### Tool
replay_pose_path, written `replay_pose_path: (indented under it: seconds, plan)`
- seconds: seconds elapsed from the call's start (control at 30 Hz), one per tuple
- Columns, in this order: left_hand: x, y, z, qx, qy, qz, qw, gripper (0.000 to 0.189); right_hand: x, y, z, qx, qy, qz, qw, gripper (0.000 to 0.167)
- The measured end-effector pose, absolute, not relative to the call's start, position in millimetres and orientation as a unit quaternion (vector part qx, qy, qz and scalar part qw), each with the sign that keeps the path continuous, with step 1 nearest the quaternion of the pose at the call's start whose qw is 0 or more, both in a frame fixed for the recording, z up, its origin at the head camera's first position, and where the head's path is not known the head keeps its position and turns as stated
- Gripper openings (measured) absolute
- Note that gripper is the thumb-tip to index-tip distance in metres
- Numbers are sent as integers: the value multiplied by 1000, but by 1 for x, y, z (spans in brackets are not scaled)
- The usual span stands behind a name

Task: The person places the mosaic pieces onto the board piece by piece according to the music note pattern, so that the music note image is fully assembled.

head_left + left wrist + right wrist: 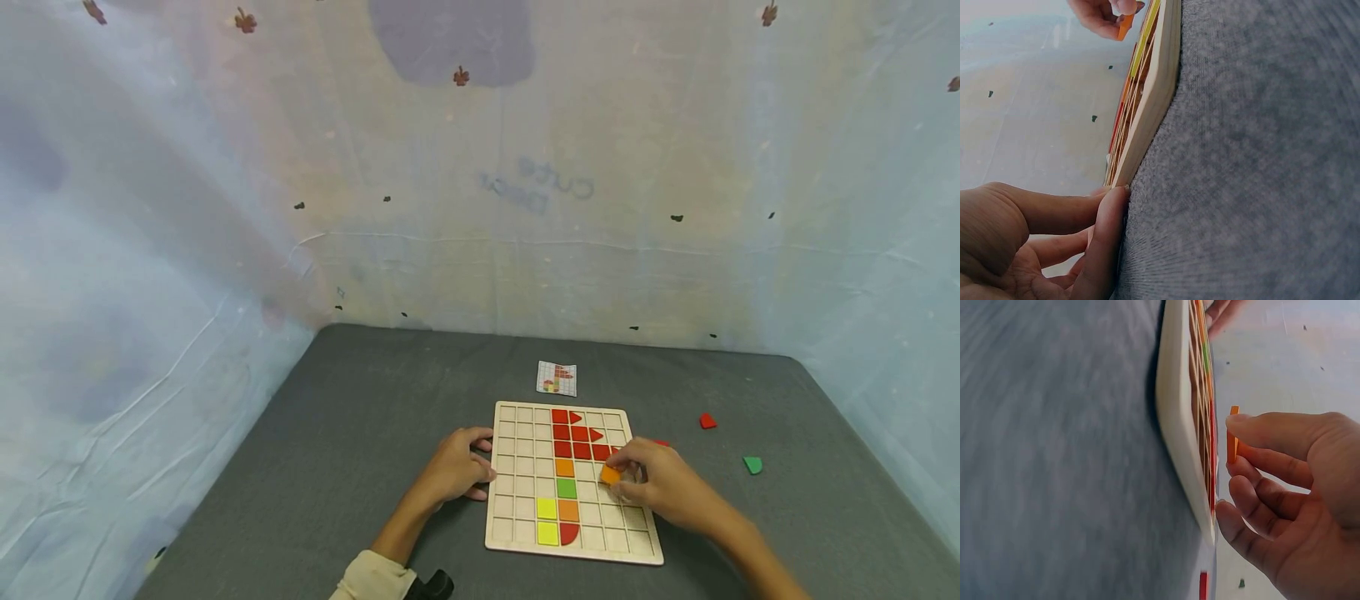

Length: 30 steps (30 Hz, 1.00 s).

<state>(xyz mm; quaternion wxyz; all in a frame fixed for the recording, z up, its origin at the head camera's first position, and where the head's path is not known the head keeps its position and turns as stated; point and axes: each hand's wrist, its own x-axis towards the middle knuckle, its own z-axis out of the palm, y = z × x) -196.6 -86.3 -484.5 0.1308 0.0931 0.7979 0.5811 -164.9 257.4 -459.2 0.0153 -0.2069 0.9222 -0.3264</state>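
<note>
A pale wooden grid board lies on the table, with red, orange, green and yellow pieces set in several of its cells. At its left edge, my left hand holds the rim between thumb and fingers; the left wrist view shows those fingertips meeting at the board's side. My right hand pinches an orange square tile above the right half of the board. In the right wrist view the tile is edge-on between thumb and index finger, apart from the board.
A small pattern card lies behind the board. On the grey table, a red piece and a green piece lie to the right. Another red piece is partly hidden by my right hand. A patterned sheet hangs around the table.
</note>
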Motion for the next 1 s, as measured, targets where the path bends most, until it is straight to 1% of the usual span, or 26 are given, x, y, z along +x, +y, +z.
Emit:
replay_pose_path:
  seconds: [0.1,0.3,0.43,0.67,0.87,1.0]
  plan:
    - [-197,-86,-484,93,798,581,132,66,-165,250,-459,-213,916,-338,27,25]
    - [-197,-86,-483,93,796,583,133,65,-165,236,-461,-245,909,-336,16,21]
    - [-197,-85,-484,92,798,580,133,65,-165,226,-462,-249,910,-329,26,23]
    - [-197,-85,-484,89,798,581,133,66,-164,210,-461,-276,905,-323,23,22]
    - [-196,-86,-483,89,797,582,132,67,-163,197,-462,-263,904,-333,52,21]
    - [-196,-86,-482,89,796,583,133,66,-163,190,-462,-276,902,-329,51,20]
